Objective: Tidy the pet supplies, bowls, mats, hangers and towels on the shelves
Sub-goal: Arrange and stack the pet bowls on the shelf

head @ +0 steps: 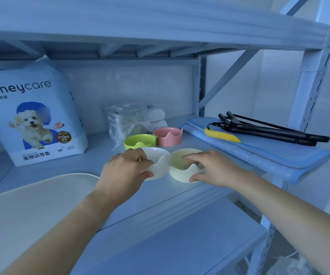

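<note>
Two pale pet bowls stand side by side near the front of the middle shelf [81, 167]. My left hand [124, 171] grips the white bowl [158, 159] by its near rim. My right hand [211, 167] grips the cream bowl [180, 167], fingers over the rim and thumb on the outer wall. Just behind them stand a green bowl [139, 140] and a pink bowl [168, 136]. At the right lies a folded blue mat [269, 153] with black hangers [269, 131] and a yellow item [221, 134] on top.
A big honeycare pet-pad bag [33, 116] stands at the shelf's left. A clear plastic bag of white towels [134, 120] sits at the back. A white tray [21, 211] juts over the front left edge. The right upright post [306, 108] and a lower shelf [160, 249] frame the space.
</note>
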